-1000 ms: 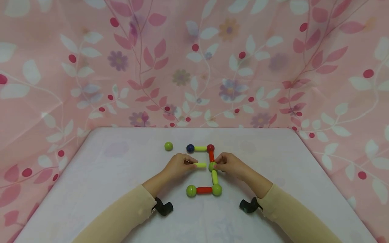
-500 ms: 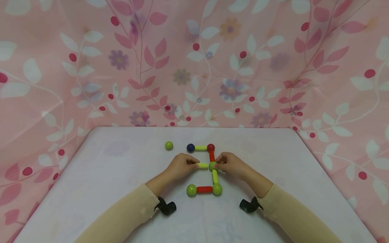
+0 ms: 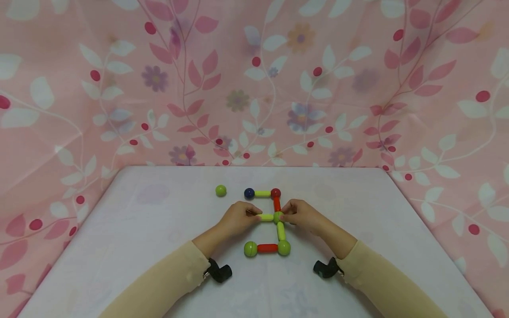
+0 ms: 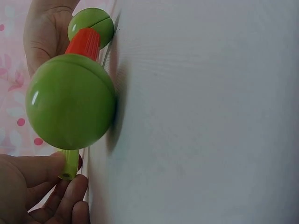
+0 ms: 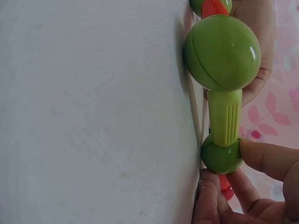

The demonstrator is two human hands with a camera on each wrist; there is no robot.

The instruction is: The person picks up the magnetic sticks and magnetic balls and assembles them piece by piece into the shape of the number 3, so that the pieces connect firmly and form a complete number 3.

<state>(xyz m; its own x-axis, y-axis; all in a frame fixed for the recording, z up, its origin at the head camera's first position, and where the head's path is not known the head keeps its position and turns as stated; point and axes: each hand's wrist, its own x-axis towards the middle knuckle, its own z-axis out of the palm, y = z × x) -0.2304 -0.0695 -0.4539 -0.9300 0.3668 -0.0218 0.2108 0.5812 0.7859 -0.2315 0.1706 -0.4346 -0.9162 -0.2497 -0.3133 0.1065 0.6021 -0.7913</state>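
My left hand (image 3: 238,217) pinches a short yellow-green toy rod (image 3: 267,217) between thumb and fingers. Its free end meets a green ball (image 3: 277,217) that my right hand (image 3: 301,215) pinches from the right. From this ball a red rod (image 3: 277,204) runs back to a red ball (image 3: 275,193), and a yellow-green rod (image 5: 225,116) runs forward to another green ball (image 3: 284,247). In the left wrist view a big green ball (image 4: 70,102) hides part of the pinched rod.
Behind my left hand, a yellow-green rod (image 3: 262,194) links the red ball to a dark blue ball (image 3: 249,193). A loose green ball (image 3: 221,191) lies further left. Nearer me, a red rod (image 3: 267,248) joins two green balls. Floral cloth (image 3: 254,110) hangs behind the table.
My left hand has moved the pinched rod slightly right, closing the gap between its end and the green ball. My right hand has kept its hold on that ball.
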